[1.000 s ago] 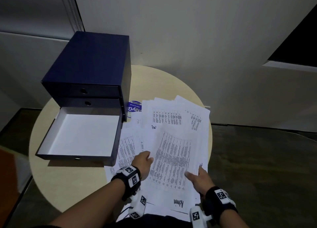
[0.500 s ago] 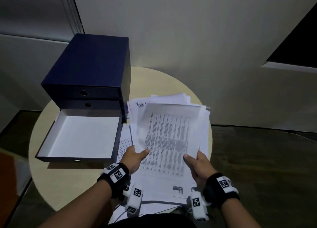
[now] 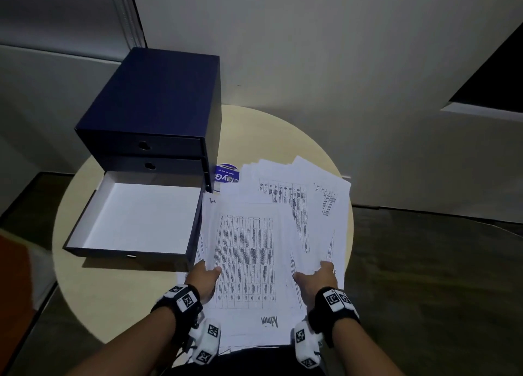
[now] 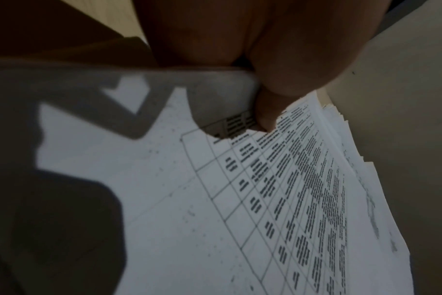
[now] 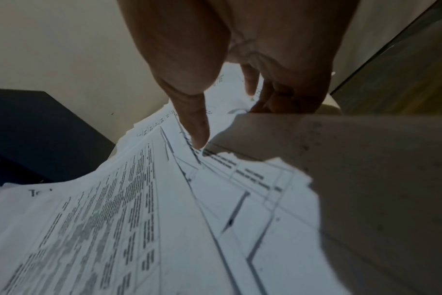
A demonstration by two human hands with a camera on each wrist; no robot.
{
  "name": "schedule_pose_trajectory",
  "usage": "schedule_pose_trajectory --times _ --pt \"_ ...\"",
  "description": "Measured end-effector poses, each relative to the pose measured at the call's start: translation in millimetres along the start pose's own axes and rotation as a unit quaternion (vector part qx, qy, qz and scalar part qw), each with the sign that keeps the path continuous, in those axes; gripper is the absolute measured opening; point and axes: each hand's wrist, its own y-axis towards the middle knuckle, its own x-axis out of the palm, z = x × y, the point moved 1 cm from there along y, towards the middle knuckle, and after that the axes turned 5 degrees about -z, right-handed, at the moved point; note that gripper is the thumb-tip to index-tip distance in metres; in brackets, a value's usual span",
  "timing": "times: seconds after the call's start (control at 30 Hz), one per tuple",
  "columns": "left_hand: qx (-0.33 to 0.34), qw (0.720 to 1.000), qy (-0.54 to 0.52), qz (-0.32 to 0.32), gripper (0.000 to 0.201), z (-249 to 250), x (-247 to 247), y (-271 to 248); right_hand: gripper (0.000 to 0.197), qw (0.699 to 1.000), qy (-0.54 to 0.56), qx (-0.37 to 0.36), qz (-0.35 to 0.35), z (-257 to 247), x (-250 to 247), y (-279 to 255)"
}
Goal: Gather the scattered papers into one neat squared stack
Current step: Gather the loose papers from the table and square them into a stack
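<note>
Several white papers printed with tables lie fanned over the right half of the round table, the back sheets skewed to the right. My left hand pinches the left edge of the top bundle, its thumb on the printed sheet and the fingers hidden beneath. At the bundle's right edge, my right hand holds several sheets. Its thumb presses the top paper while the fingers reach in among the sheets behind. The near edge of the pile hangs over the table rim.
A dark blue drawer box stands at the back left, its bottom drawer pulled out and white inside, right beside the papers. A small blue-labelled item pokes out between box and papers. Walls close off the back; dark floor lies to the right.
Half a second ago both hands held the bundle tilted up off the table. Now it is lowered flat again, and the sheets beneath show fanned out to the right.
</note>
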Motion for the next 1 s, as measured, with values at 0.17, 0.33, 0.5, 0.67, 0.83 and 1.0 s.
schedule_pose_trajectory --times 0.17,0.33,0.5,0.67,0.83,1.0 --pt "-0.002 1.0 0.003 -0.024 0.026 -0.5 -4.1 1.8 0.062 0.999 -0.024 -0.021 0.017 -2.3 -6.2 -0.6" --pt "-0.009 0.999 -0.016 -0.031 0.033 -8.7 -6.8 8.9 0.047 0.995 0.0 -0.059 0.081 8.5 -21.9 1.5" --pt "-0.012 0.999 -0.025 -0.035 0.03 -11.9 -7.1 12.6 0.027 0.991 0.016 -0.053 0.126 22.9 -43.0 8.8" --pt "-0.013 0.998 -0.035 -0.042 0.059 -31.4 -6.7 34.9 0.026 0.984 0.023 -0.038 0.174 34.4 -56.0 9.2" --pt "-0.009 0.999 -0.035 -0.041 0.033 -10.6 -7.7 12.0 0.019 0.987 -0.001 -0.075 0.141 36.2 -49.5 8.0" --pt "-0.023 0.998 -0.041 -0.052 0.061 -50.3 -5.5 59.0 0.014 0.988 0.053 -0.077 0.125 28.6 -58.0 0.6"
